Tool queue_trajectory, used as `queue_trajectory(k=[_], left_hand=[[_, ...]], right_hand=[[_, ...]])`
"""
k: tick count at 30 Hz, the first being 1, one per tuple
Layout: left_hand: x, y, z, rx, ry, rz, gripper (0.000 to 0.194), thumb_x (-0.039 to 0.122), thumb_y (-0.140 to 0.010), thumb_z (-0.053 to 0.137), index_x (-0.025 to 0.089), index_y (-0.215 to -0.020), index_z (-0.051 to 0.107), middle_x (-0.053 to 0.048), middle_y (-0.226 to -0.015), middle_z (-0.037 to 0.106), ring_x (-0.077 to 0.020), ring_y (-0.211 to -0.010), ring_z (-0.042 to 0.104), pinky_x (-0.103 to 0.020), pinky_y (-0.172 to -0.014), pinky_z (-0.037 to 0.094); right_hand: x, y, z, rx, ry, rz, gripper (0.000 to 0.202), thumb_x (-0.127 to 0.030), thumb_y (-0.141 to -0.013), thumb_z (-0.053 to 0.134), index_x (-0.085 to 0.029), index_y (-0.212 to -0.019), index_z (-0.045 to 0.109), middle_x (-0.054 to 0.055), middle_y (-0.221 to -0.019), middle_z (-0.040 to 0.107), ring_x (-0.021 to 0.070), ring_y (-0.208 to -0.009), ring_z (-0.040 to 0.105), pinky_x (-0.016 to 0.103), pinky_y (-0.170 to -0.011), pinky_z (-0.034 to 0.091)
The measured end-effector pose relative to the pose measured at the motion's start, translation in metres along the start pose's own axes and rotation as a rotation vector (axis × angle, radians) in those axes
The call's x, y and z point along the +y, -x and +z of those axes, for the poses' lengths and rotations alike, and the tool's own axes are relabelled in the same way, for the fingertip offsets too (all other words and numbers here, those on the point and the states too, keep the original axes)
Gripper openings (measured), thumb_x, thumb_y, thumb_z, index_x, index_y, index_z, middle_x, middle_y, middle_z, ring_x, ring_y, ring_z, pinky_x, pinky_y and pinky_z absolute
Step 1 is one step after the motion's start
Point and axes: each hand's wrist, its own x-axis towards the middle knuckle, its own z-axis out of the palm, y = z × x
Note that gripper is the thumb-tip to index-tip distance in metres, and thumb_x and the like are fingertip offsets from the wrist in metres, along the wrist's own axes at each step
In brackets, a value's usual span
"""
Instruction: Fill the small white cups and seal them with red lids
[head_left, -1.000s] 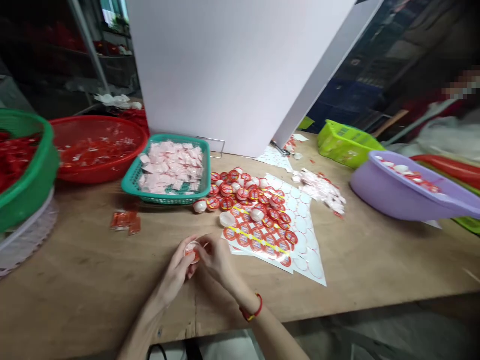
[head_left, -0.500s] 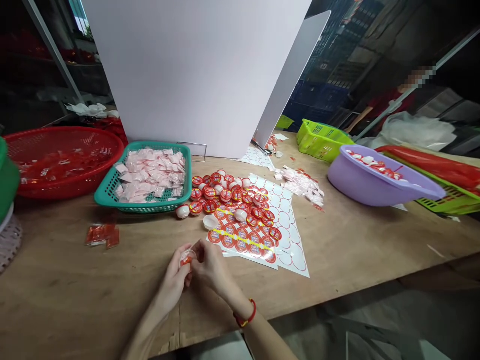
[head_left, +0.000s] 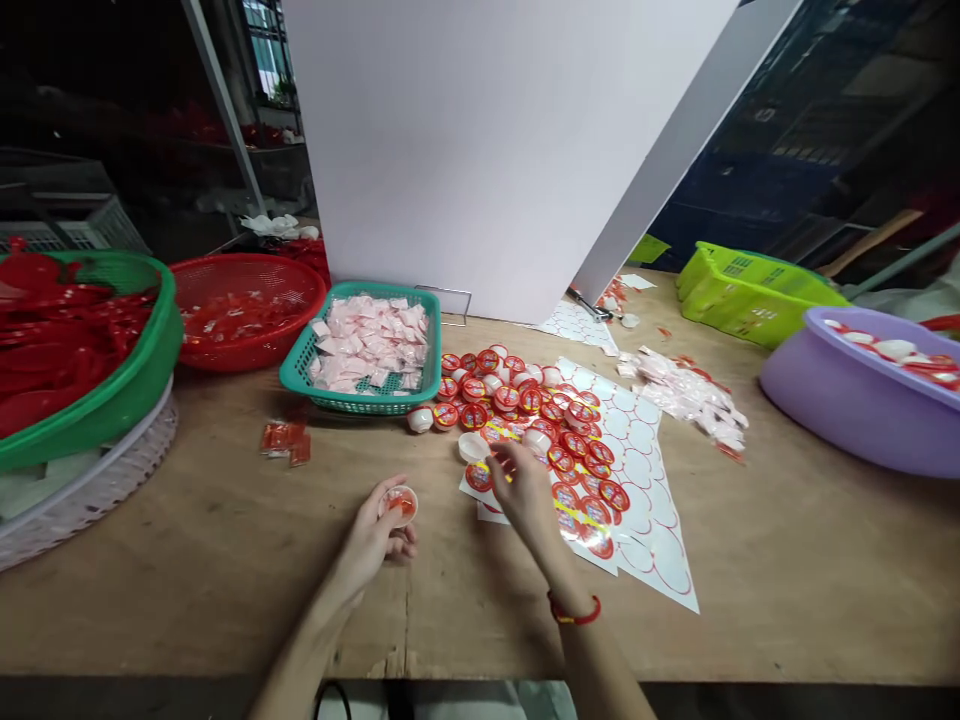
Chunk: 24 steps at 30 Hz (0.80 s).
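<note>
My left hand holds a small white cup with red and clear packets in it, just above the table. My right hand is over the left edge of the sticker sheets, its fingers beside an empty white cup; whether they touch it is hard to tell. Round red stickers cover part of the sheet. Behind lies a pile of small white cups with red round labels. A teal basket holds many pale pink packets. Red packets lie left of my left hand.
At left are a red basket and a green basket stacked on a white one. A tall white panel stands behind. White scraps, a lime basket and a purple basin are at right.
My right hand has left the cup in my left hand and moved right to the empty white cup. The view has swung left, showing more of the green basket.
</note>
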Motion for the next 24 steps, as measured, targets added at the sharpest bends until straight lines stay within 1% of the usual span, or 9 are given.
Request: queue_trajectory(k=[2, 4, 6, 8, 10, 13, 17, 21, 24], left_hand=[[0.002, 0.0, -0.007, 0.01, 0.019, -0.006, 0.048, 0.022, -0.062, 0.061, 0.013, -0.107, 0.049, 0.0, -0.074, 0.058, -0.0108, -0.054, 0.055, -0.025, -0.049, 0.049], [0.004, -0.001, -0.012, 0.023, 0.025, -0.011, 0.046, 0.021, -0.062, 0.062, 0.012, -0.106, 0.05, -0.001, -0.076, 0.06, -0.0113, -0.058, 0.057, -0.025, -0.053, 0.05], [0.006, -0.001, -0.018, 0.037, 0.006, -0.028, 0.048, 0.021, -0.062, 0.064, 0.013, -0.107, 0.051, -0.002, -0.076, 0.061, -0.0118, -0.057, 0.058, -0.024, -0.051, 0.049], [0.007, 0.0, -0.024, 0.054, -0.024, -0.03, 0.051, 0.023, -0.06, 0.065, 0.015, -0.109, 0.051, -0.001, -0.077, 0.06, -0.0114, -0.055, 0.057, -0.023, -0.046, 0.048], [0.009, 0.0, -0.03, 0.073, -0.036, -0.009, 0.055, 0.025, -0.058, 0.067, 0.018, -0.11, 0.052, 0.001, -0.077, 0.059, -0.0106, -0.052, 0.055, -0.022, -0.043, 0.048], [0.012, -0.002, -0.03, 0.069, -0.022, 0.004, 0.056, 0.025, -0.053, 0.07, 0.018, -0.107, 0.055, 0.002, -0.074, 0.058, -0.0098, -0.051, 0.053, -0.022, -0.042, 0.048], [0.012, -0.004, -0.01, -0.03, -0.008, -0.027, 0.052, 0.023, -0.053, 0.069, 0.016, -0.103, 0.057, 0.002, -0.072, 0.059, -0.0104, -0.051, 0.053, -0.022, -0.041, 0.048], [0.007, -0.004, 0.02, -0.125, -0.004, -0.04, 0.05, 0.022, -0.057, 0.065, 0.015, -0.107, 0.057, 0.0, -0.078, 0.059, -0.0115, -0.054, 0.058, -0.024, -0.046, 0.05], [0.004, -0.004, 0.033, -0.174, -0.013, -0.053, 0.051, 0.02, -0.06, 0.062, 0.015, -0.11, 0.056, -0.001, -0.08, 0.059, -0.0122, -0.056, 0.061, -0.022, -0.047, 0.049]], right_hand=[[0.004, -0.014, -0.002, 0.015, 0.057, -0.007, 0.02, -0.027, -0.079, 0.045, -0.015, -0.086, 0.06, 0.009, -0.077, 0.065, 0.0182, -0.064, 0.059, 0.03, -0.061, 0.046], [-0.001, -0.025, -0.001, -0.052, 0.098, -0.027, 0.02, -0.025, -0.079, 0.047, -0.015, -0.09, 0.061, 0.008, -0.078, 0.065, 0.018, -0.067, 0.06, 0.029, -0.064, 0.046], [-0.006, -0.032, 0.0, -0.121, 0.156, -0.043, 0.018, -0.023, -0.078, 0.05, -0.017, -0.091, 0.061, 0.005, -0.079, 0.066, 0.0164, -0.07, 0.061, 0.026, -0.066, 0.045], [-0.002, -0.04, -0.003, -0.135, 0.222, -0.016, 0.016, -0.023, -0.078, 0.053, -0.02, -0.09, 0.062, 0.003, -0.081, 0.067, 0.0153, -0.072, 0.061, 0.024, -0.066, 0.044], [0.016, -0.048, -0.015, -0.09, 0.322, 0.076, 0.018, -0.022, -0.08, 0.05, -0.019, -0.093, 0.062, 0.005, -0.084, 0.067, 0.016, -0.074, 0.062, 0.024, -0.066, 0.043], [0.058, -0.057, -0.043, 0.016, 0.488, 0.267, 0.023, -0.02, -0.082, 0.044, -0.014, -0.096, 0.061, 0.011, -0.089, 0.066, 0.0194, -0.079, 0.061, 0.027, -0.067, 0.042], [0.1, -0.055, -0.066, -0.019, 0.592, 0.353, 0.016, -0.024, -0.075, 0.057, -0.015, -0.087, 0.063, 0.01, -0.086, 0.066, 0.0209, -0.08, 0.06, 0.026, -0.066, 0.04], [0.114, -0.044, -0.065, -0.056, 0.609, 0.335, 0.019, -0.027, -0.076, 0.057, -0.015, -0.09, 0.063, 0.01, -0.087, 0.064, 0.0209, -0.082, 0.059, 0.027, -0.067, 0.039], [0.119, -0.04, -0.063, -0.075, 0.605, 0.311, 0.023, -0.032, -0.076, 0.058, -0.015, -0.09, 0.063, 0.01, -0.087, 0.063, 0.0208, -0.08, 0.058, 0.028, -0.067, 0.039]])
